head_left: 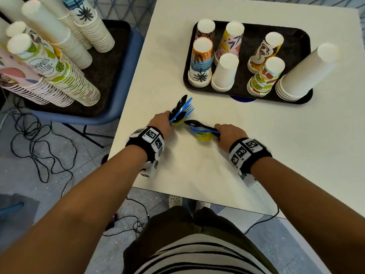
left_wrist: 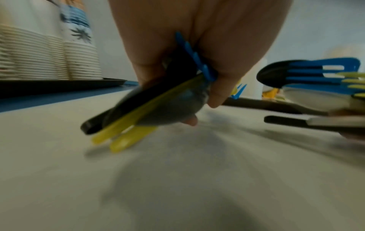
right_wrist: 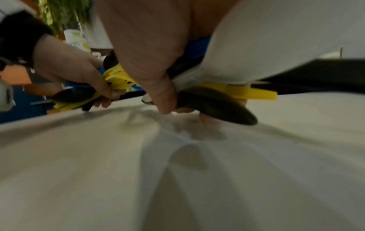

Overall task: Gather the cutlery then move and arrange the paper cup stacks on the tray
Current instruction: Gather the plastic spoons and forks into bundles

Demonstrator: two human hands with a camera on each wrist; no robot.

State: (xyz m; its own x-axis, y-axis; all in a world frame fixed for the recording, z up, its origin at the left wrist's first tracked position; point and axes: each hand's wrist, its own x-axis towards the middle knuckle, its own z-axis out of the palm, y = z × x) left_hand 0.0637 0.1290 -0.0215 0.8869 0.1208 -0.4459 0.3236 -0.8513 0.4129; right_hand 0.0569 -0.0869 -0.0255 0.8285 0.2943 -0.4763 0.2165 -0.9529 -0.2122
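Both hands, left hand [head_left: 164,122] and right hand [head_left: 230,135], clamp loose bundles of plastic cutlery [head_left: 180,111] above the desk [head_left: 197,169]; smooth handles could slip out when merged.

Black wristbands [head_left: 147,142] — checkered tags — striped shirt [head_left: 197,256]

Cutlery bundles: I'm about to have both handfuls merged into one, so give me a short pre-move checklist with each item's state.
1. Left hand grips its bundle firmly: ok.
2. Right hand grips its bundle firmly: ok.
3. Bundles apart, not tangled: ok, a small gap shows between them in the head view.
4. No loose cutlery left on the table: ok in the head view; what lies under the hands cannot be told.
5. Tray clear of the hands' path: ok, it sits farther back with its cup stacks upright.
6. Pieces aligned within each bundle: not ok, handles fan out in the left wrist view.
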